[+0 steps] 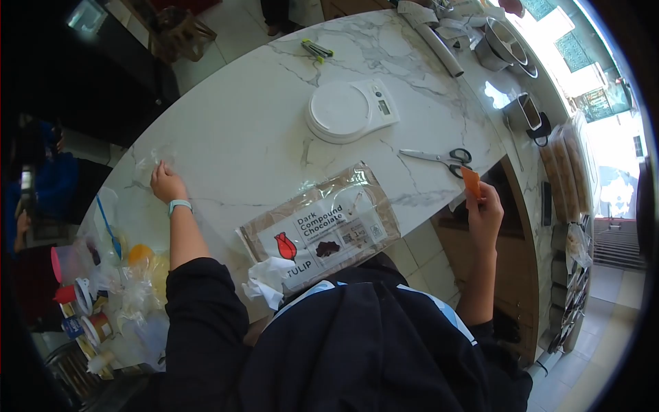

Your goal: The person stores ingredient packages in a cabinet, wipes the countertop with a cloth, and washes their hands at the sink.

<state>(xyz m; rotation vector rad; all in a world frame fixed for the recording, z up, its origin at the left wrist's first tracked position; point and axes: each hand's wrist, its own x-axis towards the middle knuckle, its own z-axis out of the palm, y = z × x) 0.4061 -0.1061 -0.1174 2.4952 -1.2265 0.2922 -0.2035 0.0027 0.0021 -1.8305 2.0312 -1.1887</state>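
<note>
My right hand [486,214] is raised past the table's right edge, its fingers pinching a small flat orange piece [471,182] whose kind I cannot make out. At the far left, my left hand [168,184] rests on the marble-patterned table [240,130], fingertips closed on a crumpled bit of clear plastic [148,162]. Between my arms, against my body, lies a brown and white pack of dark compound chocolate [322,230]. A crumpled white tissue [269,280] sits at its lower left corner. Scissors [443,159] with dark handles lie near my right hand.
A white kitchen scale [350,110] stands mid-table, with a green-and-black tool [316,50] behind it. Tubs and plastic bags [141,295] crowd the left side. Metal tins [500,44] and a roll [439,48] line the right-hand counter. Another person [51,175] is at far left.
</note>
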